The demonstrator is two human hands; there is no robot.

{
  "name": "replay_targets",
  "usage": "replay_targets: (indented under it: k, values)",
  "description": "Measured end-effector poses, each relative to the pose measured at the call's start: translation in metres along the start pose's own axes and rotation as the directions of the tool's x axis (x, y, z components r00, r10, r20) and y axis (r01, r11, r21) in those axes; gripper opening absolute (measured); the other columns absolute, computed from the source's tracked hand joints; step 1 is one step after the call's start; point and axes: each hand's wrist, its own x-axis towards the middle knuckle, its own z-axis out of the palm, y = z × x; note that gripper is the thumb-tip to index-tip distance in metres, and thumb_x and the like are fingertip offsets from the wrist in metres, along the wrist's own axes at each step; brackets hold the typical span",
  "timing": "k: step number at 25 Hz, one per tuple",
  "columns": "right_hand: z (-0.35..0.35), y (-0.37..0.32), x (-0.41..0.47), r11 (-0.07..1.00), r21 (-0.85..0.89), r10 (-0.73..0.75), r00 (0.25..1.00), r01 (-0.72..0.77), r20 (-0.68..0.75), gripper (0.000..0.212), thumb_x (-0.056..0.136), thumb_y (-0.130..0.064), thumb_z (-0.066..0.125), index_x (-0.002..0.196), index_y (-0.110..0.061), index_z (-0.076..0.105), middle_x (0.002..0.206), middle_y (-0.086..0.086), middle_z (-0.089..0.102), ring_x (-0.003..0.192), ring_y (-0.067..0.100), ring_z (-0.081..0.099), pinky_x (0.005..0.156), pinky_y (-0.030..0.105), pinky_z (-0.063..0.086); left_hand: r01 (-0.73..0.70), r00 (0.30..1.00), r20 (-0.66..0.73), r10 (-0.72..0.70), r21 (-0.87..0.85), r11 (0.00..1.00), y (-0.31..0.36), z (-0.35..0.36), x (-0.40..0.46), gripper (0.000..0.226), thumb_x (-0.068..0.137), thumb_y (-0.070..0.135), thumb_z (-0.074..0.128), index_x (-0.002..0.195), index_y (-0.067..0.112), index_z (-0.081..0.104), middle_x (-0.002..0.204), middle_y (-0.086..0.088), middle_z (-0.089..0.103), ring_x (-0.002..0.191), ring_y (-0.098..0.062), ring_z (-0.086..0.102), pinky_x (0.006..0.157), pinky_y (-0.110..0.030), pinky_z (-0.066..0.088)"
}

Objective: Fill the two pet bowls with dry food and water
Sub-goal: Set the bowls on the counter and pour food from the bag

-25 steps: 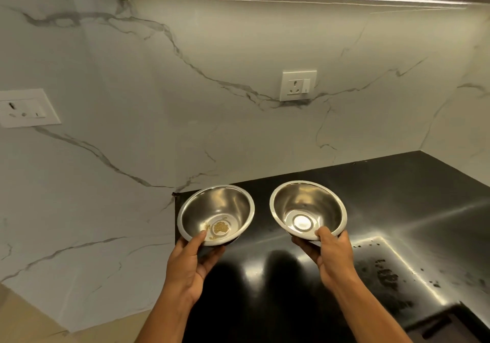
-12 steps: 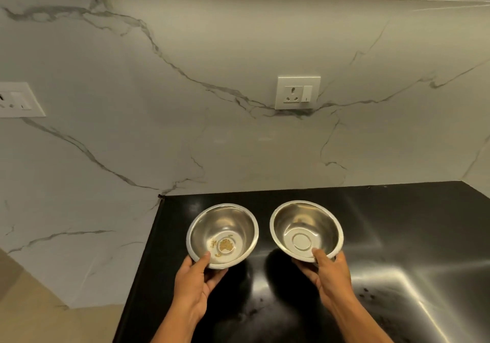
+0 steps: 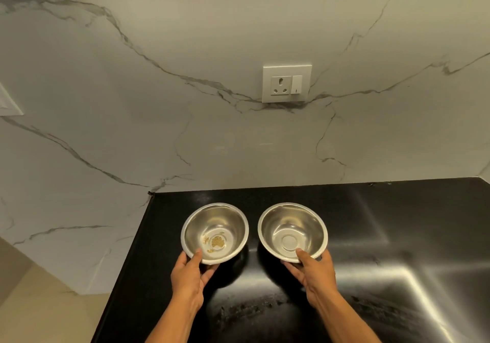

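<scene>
Two small steel bowls sit side by side low over the black countertop (image 3: 371, 223). The left bowl (image 3: 225, 220) has a few brownish crumbs on its bottom. My left hand (image 3: 189, 276) pinches its near rim, thumb inside and fingers underneath. The right bowl (image 3: 289, 223) is bare inside. My right hand (image 3: 313, 273) holds its near rim the same way. I cannot tell whether the bowls touch the counter. No food or water container is in view.
A white marble wall rises behind the counter with a socket and switch plate (image 3: 287, 83). The counter's left edge (image 3: 124, 263) drops off to a pale floor. Pale specks mark the counter near its front (image 3: 254, 313).
Both hands have carried the bowls forward and down over the counter. The bowls now sit flatter and lower than a second ago, and the view has tilted down.
</scene>
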Motion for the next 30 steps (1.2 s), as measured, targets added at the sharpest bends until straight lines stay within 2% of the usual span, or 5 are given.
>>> replay_targets:
  k: [7,11,16,23,30]
  values:
    - [0.001,0.007,0.011,0.998,-0.063,-0.020,0.996,0.014,-0.087,0.055,0.091,-0.008,0.072,0.139,-0.015,0.047,0.131,0.019,0.062,0.104,0.041,0.069,0.059,0.038,0.064,-0.012,0.998,-0.060,0.018,0.101,0.995,0.003,-0.004,0.011,0.053,0.098,0.012,0.066,0.148,0.019,0.050,0.135,-0.017,0.062,0.115,-0.040,0.066,0.086,-0.054,0.060]
    - [-0.002,-0.005,-0.005,0.915,-0.395,-0.208,0.932,0.079,-0.296,0.079,0.091,-0.042,0.070,0.154,-0.015,0.031,0.146,0.022,0.051,0.124,0.041,0.057,0.096,0.050,0.050,-0.246,0.922,-0.227,0.315,0.286,0.926,0.021,-0.014,-0.001,0.058,0.099,0.015,0.061,0.153,0.023,0.041,0.149,-0.011,0.054,0.131,-0.033,0.058,0.105,-0.054,0.051]
    - [0.034,-0.070,-0.048,0.597,-0.526,-0.711,0.703,0.606,0.003,0.060,0.098,-0.040,0.060,0.150,-0.021,0.037,0.145,0.009,0.048,0.122,0.027,0.054,0.095,0.045,0.048,-0.791,0.545,0.078,0.834,0.379,0.481,0.086,0.022,-0.043,0.056,0.103,0.020,0.054,0.156,0.021,0.036,0.162,-0.003,0.041,0.147,-0.022,0.041,0.120,-0.050,0.037]
    - [0.125,-0.161,-0.110,-0.300,-0.448,-0.897,-0.089,0.842,0.433,0.071,0.093,-0.048,0.050,0.151,-0.014,0.031,0.162,0.015,0.031,0.153,0.030,0.024,0.122,0.050,0.018,-0.800,-0.284,0.528,0.800,0.329,-0.501,0.183,0.123,-0.111,0.074,0.103,0.049,0.031,0.162,0.010,0.009,0.169,-0.025,0.012,0.158,-0.041,0.004,0.127,-0.057,0.007]
    - [0.160,-0.217,-0.145,-0.524,-0.448,-0.825,-0.302,0.724,0.477,0.077,0.096,-0.057,0.042,0.157,-0.017,0.018,0.168,0.017,0.013,0.157,0.034,0.006,0.124,0.059,0.002,-0.575,-0.523,0.569,0.635,0.315,-0.755,0.208,0.159,-0.161,0.072,0.103,0.059,0.017,0.162,0.031,-0.012,0.171,-0.004,-0.017,0.159,-0.027,-0.012,0.126,-0.060,-0.002]
